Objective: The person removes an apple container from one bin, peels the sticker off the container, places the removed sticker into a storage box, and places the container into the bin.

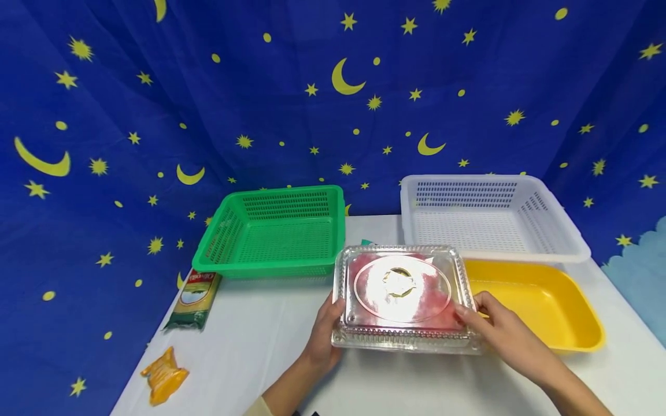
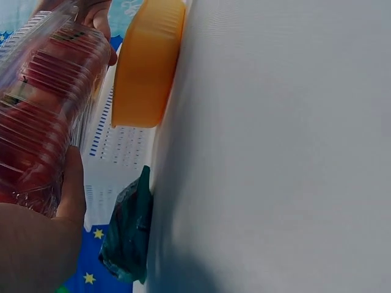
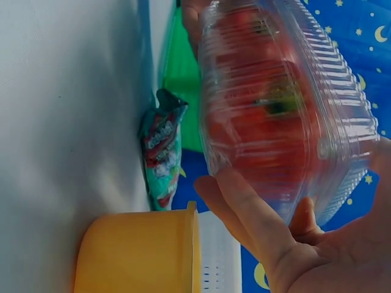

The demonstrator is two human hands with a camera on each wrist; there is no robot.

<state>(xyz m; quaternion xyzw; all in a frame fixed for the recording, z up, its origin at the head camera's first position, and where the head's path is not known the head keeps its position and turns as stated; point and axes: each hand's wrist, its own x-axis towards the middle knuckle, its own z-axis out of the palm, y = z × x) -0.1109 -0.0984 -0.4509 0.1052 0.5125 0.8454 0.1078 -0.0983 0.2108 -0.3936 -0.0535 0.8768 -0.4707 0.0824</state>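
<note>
A clear plastic clamshell box (image 1: 411,292) is held up over the table's near middle, its shiny lid towards the head camera. Through its ribbed side, red tomatoes (image 3: 256,122) with green stem ends show in the right wrist view. My left hand (image 1: 325,335) grips the box's left end, thumb up along the edge. At the opposite end my right hand (image 1: 504,332) holds it, thumb on the lid side and fingers beneath. A dark green packet (image 3: 164,152) lies on the table beyond the box, mostly hidden by it in the head view.
A green basket (image 1: 270,269) stands at the back left, a white basket (image 1: 494,255) at the back right. The yellow basin (image 1: 541,300) sits right of the box. On the left lie a green-and-gold package (image 1: 195,300) and an orange packet (image 1: 165,377). A starry blue curtain (image 1: 291,115) hangs behind.
</note>
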